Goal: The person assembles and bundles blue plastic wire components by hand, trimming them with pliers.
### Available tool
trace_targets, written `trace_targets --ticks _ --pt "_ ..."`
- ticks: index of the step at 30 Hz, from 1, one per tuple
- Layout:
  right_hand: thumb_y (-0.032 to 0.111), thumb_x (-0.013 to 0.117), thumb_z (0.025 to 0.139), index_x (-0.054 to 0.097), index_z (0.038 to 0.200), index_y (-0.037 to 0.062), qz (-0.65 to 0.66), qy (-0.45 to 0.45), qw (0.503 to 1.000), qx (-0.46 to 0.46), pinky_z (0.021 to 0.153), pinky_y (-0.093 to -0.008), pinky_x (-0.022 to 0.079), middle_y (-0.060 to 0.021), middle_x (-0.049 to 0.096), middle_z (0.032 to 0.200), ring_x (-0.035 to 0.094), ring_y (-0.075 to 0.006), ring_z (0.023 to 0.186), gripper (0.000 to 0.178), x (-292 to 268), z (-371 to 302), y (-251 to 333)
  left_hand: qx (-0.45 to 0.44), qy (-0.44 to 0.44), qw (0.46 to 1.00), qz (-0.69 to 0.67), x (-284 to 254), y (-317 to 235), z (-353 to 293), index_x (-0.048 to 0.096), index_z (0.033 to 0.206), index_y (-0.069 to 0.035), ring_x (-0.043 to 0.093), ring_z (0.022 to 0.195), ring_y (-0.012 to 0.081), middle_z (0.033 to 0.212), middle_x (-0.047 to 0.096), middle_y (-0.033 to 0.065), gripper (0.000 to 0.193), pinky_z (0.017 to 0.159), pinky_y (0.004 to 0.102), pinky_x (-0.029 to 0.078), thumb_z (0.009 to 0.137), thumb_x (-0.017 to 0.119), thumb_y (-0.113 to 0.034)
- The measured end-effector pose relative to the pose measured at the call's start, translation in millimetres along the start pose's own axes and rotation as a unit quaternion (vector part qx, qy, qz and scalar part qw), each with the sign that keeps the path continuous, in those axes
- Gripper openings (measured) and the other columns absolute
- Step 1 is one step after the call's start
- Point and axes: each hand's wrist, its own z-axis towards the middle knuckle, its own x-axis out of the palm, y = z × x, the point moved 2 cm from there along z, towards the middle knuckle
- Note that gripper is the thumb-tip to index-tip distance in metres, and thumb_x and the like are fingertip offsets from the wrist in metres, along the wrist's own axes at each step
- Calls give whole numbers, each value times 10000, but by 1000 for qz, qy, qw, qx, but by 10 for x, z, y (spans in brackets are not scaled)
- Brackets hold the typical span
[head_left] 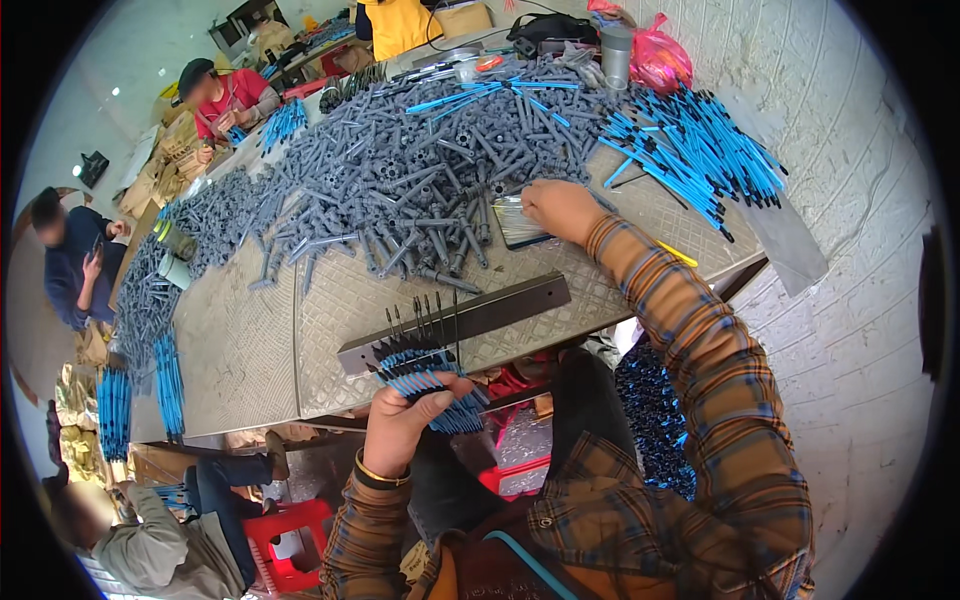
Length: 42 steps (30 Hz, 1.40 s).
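My left hand [402,415] is closed around a bundle of thin blue sticks [425,378] with black ends. It holds them at the table's near edge, and several dark thin tips stick up past a dark metal bar [515,301]. Farther off to the right, my right hand [562,210] has its fingers drawn together at the edge of a small dark tray [527,241] with thin pale pieces in it. What those fingertips pinch, if anything, is too small to make out.
A large heap of grey plastic parts [400,170] covers the table's far side. More blue sticks [700,155] lie at the right, near a grey cup [616,57] and a pink bag [662,58]. Several people sit at the left, one beside a red stool [290,545].
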Motion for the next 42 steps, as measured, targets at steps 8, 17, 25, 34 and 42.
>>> trace_targets --ticks 8,17,25,34,42 --pt "195 544 829 539 864 87 139 -37 990 -1 651 -376 454 -99 577 827 569 -308 772 113 -436 -84 506 5 -5 1000 -21 -33 14 5 601 1019 14 615 919 200 972 644 135 184 822 307 483 840 569 -17" --pt "156 547 828 594 1053 116 294 53 938 -175 501 -337 425 -130 542 612 550 -292 549 233 -969 -769 1627 25 22 999 2 -59 52 -3 602 989 13 613 934 209 970 644 133 152 826 313 483 845 567 -22" --pt "157 548 824 613 1065 142 310 40 932 -182 478 -349 417 -115 540 588 544 -293 517 250 -869 -746 1617 35 28 999 -3 -58 48 -23 604 982 4 614 936 219 977 642 139 146 839 327 480 842 567 -18" --pt "158 546 817 617 1054 145 292 44 937 -186 487 -348 430 -118 552 610 554 -295 536 248 -897 -725 1626 29 32 999 11 -57 27 -31 616 969 0 613 929 203 977 645 126 139 841 314 473 836 575 -16" --pt "168 544 823 616 1050 147 164 51 950 -262 465 -356 422 -117 549 603 550 -299 521 239 -989 -701 1667 23 55 997 46 -33 2 -32 619 959 4 601 929 166 986 646 91 134 836 288 460 833 579 -18"
